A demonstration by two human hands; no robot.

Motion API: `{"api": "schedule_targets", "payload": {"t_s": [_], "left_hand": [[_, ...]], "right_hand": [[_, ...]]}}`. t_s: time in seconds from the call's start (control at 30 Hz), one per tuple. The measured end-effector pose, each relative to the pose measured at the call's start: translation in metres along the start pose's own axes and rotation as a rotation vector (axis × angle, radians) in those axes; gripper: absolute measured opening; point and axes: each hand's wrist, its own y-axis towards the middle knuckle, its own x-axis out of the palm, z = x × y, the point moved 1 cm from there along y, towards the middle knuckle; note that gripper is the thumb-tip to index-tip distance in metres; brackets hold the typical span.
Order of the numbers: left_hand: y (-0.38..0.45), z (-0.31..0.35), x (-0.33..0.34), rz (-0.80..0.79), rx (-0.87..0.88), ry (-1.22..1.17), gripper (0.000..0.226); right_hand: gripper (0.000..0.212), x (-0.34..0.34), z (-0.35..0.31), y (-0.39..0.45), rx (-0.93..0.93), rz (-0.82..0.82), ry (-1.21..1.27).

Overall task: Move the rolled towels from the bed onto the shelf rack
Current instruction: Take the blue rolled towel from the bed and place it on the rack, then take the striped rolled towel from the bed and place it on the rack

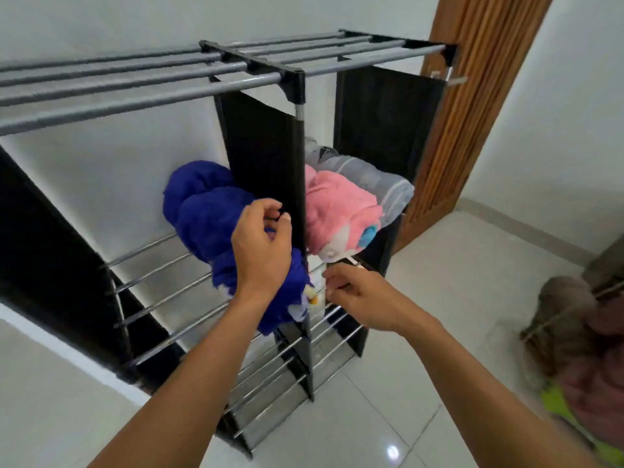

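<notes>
Right now the left hand (261, 246) curls its fingers on a blue towel (209, 214) at mid-frame, seemingly settling it on the middle rails of the shelf rack (293, 79). The right hand (354, 295) hangs just below and right, fingers loosely curled, holding nothing that shows. Placing looks nearly done; next likely calls for letting go and fetching another roll. Beyond the black fabric divider (266, 143), a fluffy pink towel (341, 207) and a pale striped one (378, 177) lie bundled. Rails are smooth metal tubes.

Two bare, sleeveless forearms (189, 383)
</notes>
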Motion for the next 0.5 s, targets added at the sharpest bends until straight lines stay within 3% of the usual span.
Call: {"api": "schedule_targets", "payload": {"t_s": [0.07,0.17,0.27,0.4,0.5], "left_hand": [[-0.035,0.014,0.035,-0.229,0.034,-0.086,0.010],[-0.095,0.032,0.103,-0.757,-0.009,-0.078,0.003],[-0.159,0.071,0.164,-1.211,0.036,0.026,0.018],[-0.261,0.147,0.223,-1.545,0.168,0.062,0.026],[-0.358,0.210,0.251,-1.718,0.203,-0.014,0.017]], "right_hand": [[0.030,-0.013,0.041,-0.037,0.152,0.028,0.053],[0.024,-0.028,0.104,-0.109,0.366,0.166,0.163],[0.018,-0.039,0.150,-0.196,0.495,0.364,0.404],[0.012,-0.038,0.194,-0.332,0.636,0.727,0.687],[0.013,-0.019,0.227,-0.448,0.767,0.956,0.822]]}}
